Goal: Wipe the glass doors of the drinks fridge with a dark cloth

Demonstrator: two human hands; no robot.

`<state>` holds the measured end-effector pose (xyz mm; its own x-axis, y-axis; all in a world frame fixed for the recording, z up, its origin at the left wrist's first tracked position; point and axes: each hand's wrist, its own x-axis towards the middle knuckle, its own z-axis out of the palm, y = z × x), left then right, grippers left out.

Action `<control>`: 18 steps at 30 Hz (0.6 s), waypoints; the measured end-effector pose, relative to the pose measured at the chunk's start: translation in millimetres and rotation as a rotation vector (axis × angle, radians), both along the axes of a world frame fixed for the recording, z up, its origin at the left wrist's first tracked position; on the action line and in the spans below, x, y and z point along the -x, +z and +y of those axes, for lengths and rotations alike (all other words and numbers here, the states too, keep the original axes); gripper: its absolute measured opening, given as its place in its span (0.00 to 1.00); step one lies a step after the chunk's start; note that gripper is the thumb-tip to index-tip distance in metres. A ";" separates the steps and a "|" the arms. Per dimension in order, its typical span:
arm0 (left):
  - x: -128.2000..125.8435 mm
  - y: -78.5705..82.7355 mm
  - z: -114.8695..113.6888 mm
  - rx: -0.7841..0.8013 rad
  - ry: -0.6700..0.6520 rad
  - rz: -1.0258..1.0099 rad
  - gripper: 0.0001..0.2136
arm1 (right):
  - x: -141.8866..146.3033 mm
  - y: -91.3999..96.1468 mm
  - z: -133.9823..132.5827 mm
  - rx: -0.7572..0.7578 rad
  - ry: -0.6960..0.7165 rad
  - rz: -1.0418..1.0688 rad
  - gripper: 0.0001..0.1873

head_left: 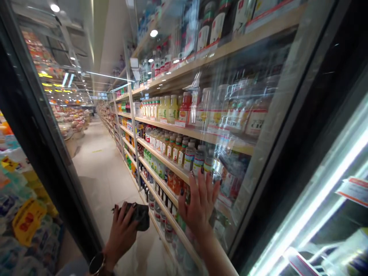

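Observation:
A dark-framed glass door fills the middle of the head view. My left hand, with a watch at its wrist, holds a crumpled black cloth at the lower part of the pane. My fingers lie over the cloth's left side, and part of it is hidden under them. Higher and to the right, my right hand is open, fingers spread, palm toward the glass, and appears to rest on it. Nothing is in that hand.
Through or mirrored in the glass are shelves with drink bottles and a long aisle floor. A black frame edge runs down the right, beside a bright light strip. Packaged goods with yellow tags are at left.

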<state>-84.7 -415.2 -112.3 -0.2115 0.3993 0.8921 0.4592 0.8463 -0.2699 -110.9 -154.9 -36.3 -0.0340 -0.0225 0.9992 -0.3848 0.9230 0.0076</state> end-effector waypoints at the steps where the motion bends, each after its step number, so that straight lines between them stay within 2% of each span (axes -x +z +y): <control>1: 0.6 5.1 -3.3 -0.013 0.006 0.004 0.32 | -0.1 -0.6 0.7 -0.003 0.002 -0.003 0.35; 2: 3.3 25.0 -6.0 -0.037 0.015 0.025 0.33 | -0.1 -1.1 1.1 -0.004 0.002 -0.002 0.35; 3: 7.7 56.7 -7.5 -0.068 0.027 0.057 0.34 | 0.0 -1.5 1.5 -0.001 0.001 -0.001 0.35; 6: 22.9 173.0 -0.8 -0.197 0.057 0.179 0.41 | 0.3 -1.9 1.7 0.006 -0.003 0.003 0.35; 7: 25.9 200.8 4.4 -0.224 0.049 0.198 0.41 | 0.2 -1.9 1.6 0.003 -0.003 0.003 0.36; 8: 27.1 215.9 9.5 -0.248 0.034 0.198 0.41 | 0.1 -1.9 1.5 -0.001 -0.003 0.001 0.37; 9: 26.7 216.0 13.8 -0.251 0.010 0.186 0.41 | 0.0 -1.8 1.4 -0.005 -0.003 -0.001 0.38; 10: 24.7 201.2 16.3 -0.240 -0.013 0.171 0.40 | -0.3 -1.7 1.3 -0.008 -0.003 -0.002 0.38; 11: 21.7 173.3 16.7 -0.219 -0.028 0.143 0.41 | -0.5 -1.6 1.2 -0.010 -0.004 -0.005 0.39; 14: 10.2 53.6 8.4 -0.087 -0.017 0.019 0.45 | -1.7 -1.0 1.3 -0.009 0.002 -0.016 0.39; 15: 7.0 19.8 4.0 -0.018 -0.028 -0.014 0.46 | -2.1 -0.7 1.4 -0.009 0.007 -0.017 0.39; 16: 4.7 -2.7 -0.3 0.073 -0.035 -0.036 0.45 | -2.5 -0.5 1.6 -0.010 0.014 -0.018 0.39; 17: 3.5 -10.7 -4.1 0.143 -0.033 -0.052 0.44 | -2.9 -0.3 1.9 -0.013 0.020 -0.017 0.39; 18: 3.6 -3.1 -6.7 0.183 -0.023 -0.051 0.43 | -3.1 -0.2 2.3 -0.017 0.025 -0.013 0.39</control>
